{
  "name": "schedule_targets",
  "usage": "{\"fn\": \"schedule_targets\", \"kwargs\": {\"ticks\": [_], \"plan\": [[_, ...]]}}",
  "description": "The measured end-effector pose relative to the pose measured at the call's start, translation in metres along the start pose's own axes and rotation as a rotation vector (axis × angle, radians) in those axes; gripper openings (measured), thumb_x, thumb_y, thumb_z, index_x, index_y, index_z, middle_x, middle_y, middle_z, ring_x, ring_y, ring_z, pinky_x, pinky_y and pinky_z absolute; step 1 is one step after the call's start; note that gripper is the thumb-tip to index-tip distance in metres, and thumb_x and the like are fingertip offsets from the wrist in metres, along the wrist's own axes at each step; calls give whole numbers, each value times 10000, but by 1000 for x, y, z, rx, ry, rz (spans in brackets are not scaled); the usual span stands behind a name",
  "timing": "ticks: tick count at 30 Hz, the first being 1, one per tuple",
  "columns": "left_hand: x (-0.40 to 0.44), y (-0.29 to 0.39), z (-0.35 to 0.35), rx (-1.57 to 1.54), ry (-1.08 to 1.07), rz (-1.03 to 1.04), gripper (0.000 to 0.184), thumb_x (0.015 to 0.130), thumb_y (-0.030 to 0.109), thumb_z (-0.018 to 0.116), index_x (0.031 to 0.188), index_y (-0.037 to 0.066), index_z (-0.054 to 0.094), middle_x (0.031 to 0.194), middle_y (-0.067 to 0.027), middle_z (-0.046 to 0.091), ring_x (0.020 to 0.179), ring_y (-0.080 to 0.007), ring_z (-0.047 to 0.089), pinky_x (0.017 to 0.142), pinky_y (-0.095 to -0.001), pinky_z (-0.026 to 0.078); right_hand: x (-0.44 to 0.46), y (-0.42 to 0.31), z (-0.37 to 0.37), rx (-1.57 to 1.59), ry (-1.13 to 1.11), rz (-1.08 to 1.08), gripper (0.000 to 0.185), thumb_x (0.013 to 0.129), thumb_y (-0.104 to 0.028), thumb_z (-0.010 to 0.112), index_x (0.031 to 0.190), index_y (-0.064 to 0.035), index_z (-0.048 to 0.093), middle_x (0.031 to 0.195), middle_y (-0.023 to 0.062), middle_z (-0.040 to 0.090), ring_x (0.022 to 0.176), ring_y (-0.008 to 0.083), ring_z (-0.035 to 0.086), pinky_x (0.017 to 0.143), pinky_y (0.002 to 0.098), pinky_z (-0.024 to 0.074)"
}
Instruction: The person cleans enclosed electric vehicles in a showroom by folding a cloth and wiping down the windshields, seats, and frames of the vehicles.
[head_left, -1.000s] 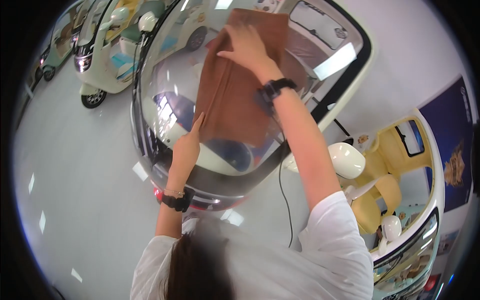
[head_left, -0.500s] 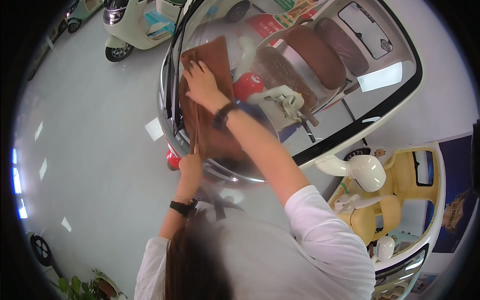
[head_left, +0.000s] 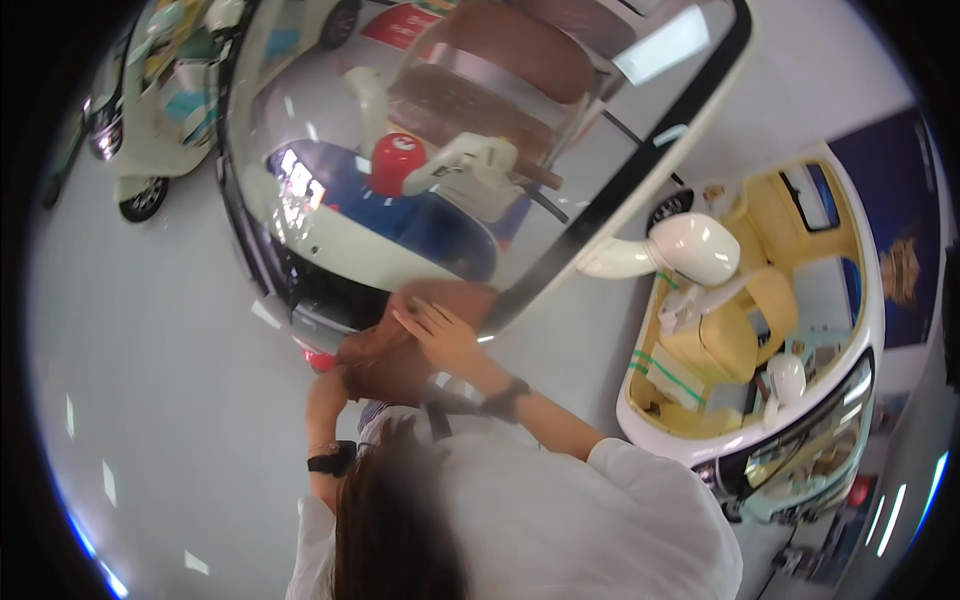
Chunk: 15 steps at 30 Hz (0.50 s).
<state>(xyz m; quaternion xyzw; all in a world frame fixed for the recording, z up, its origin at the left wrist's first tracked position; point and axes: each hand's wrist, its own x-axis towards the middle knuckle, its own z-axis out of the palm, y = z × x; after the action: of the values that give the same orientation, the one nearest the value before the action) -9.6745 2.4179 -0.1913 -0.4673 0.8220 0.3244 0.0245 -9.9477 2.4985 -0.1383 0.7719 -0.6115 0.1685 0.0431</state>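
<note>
A brown cloth, folded and creased, is held close in front of my body by the lower corner of a small vehicle's windshield. My left hand is closed on the cloth's lower left edge, its fingers partly hidden by the folds. My right hand lies across the upper part of the cloth with the fingers stretched toward the left. The thumb is out of sight, but the cloth seems held in this hand. Motion blurs part of the cloth.
Through the glass show a red ball-shaped part and brown seats. A white side mirror sticks out at the right. Beyond it stands a cream vehicle with yellow seats. A pale scooter is at the upper left.
Both hands have drawn the cloth off the windshield toward my body, and it is now bunched smaller. My right hand has moved down. The view has shifted, so the vehicle sits higher and further left.
</note>
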Motion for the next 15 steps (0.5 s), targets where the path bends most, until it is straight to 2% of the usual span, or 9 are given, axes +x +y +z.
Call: {"fn": "schedule_targets", "kwargs": {"ticks": [1, 4, 5, 7, 8, 10, 12, 14, 15], "plan": [[6, 3, -8, -78, -13, -15, 387, 844, 13, 472, 1163, 86, 680, 931, -219, 704, 875, -403, 667, 755, -465, 534, -25, 5, -2, -39, -10, 46, 658, 838, -107, 612, 1475, -99, 446, 1330, 178, 568, 1268, 309, 526, 1108, 430, 386], [26, 31, -56, -126, 147, 295, 325, 884, 19, 465, 1124, 52, 681, 913, -201, 706, 803, -353, 678, 730, -417, 526, -82, 25, -13, -107, -6, 242, 662, 817, -85, 630, 1458, -103, 467, 1243, 188, 590, 1191, 336, 552, 1085, 450, 402], [34, 44, -71, -238, 180, 280, 291, 926, 38, 455, 1113, 39, 678, 882, -185, 694, 762, -306, 661, 714, -394, 515, -97, 28, -19, -123, -3, 316, 662, 809, -78, 637, 1451, -100, 475, 1216, 192, 594, 1167, 346, 556, 1079, 456, 404], [45, 85, -108, -432, 264, 282, 261, 999, 88, 441, 1100, 19, 671, 835, -152, 665, 706, -223, 616, 693, -352, 499, -95, 44, -53, -58, 95, 422, 670, 796, -97, 679, 1437, -89, 485, 1325, 232, 545, 1217, 434, 518, 1058, 505, 402], [48, 110, -128, -511, 317, 302, 262, 1030, 120, 438, 1099, 13, 667, 818, -136, 648, 691, -186, 588, 688, -332, 493, -86, 50, -73, -46, 193, 459, 659, 799, -85, 678, 1430, -86, 489, 1319, 229, 550, 1197, 436, 523, 1032, 507, 417], [65, 139, -155, -364, 578, 424, 247, 1042, 131, 448, 1113, 2, 646, 831, -127, 654, 721, -187, 604, 706, -329, 498, -65, 64, -110, -21, 385, 560, 618, 810, -61, 672, 1404, -79, 500, 1298, 217, 566, 1165, 432, 532, 979, 506, 441], [65, 186, -187, -383, 646, 431, 223, 1033, 138, 484, 1145, 16, 633, 909, -128, 676, 797, -188, 622, 755, -330, 505, -37, 76, -143, 15, 550, 624, 545, 823, -48, 667, 1347, -70, 519, 1252, 197, 584, 1134, 420, 541, 935, 497, 454], [77, 212, -193, -396, 698, 573, 226, 954, 214, 654, 1126, 70, 626, 999, -130, 673, 875, -238, 648, 806, -343, 504, -14, 82, -172, 65, 685, 633, 457, 833, -46, 667, 1272, -59, 543, 1191, 178, 602, 1095, 407, 551, 899, 487, 462], [84, 220, -188, -270, 697, 520, 274, 929, 254, 686, 1117, 72, 604, 983, -127, 673, 884, -260, 656, 799, -354, 507, -9, 88, -171, 15, 710, 632, 422, 833, -56, 671, 1233, -58, 539, 1142, 181, 588, 1058, 409, 543, 872, 486, 459]]}}
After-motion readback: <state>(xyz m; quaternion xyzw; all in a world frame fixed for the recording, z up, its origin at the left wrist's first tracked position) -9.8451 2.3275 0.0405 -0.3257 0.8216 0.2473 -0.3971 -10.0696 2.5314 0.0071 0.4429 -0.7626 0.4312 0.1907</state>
